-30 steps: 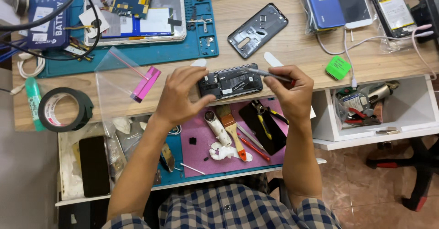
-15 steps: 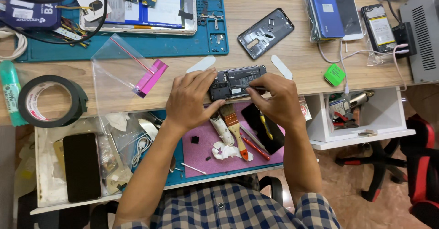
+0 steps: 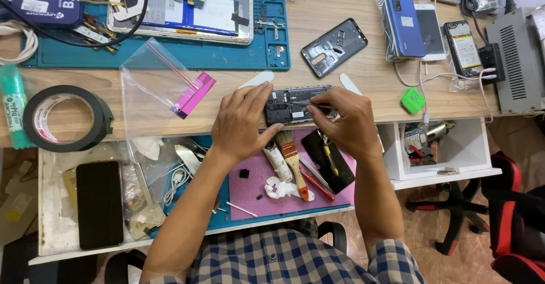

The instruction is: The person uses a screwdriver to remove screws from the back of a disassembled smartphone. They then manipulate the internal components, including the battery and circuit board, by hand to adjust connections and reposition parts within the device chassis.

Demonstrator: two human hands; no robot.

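At centre frame on the table (image 3: 352, 62), the opened phone (image 3: 292, 104) lay with back removed; left hand (image 3: 244, 122) fingers pressed its edge, right hand (image 3: 343, 119) apparently pinched a thin tool (image 3: 311, 103) over still-exposed internals.

a wooden desk (image 3: 340, 0) with a white open drawer (image 3: 57, 227), a white shelf (image 3: 454, 165), a reddish floor (image 3: 443, 261), a red-black chair (image 3: 511, 216).
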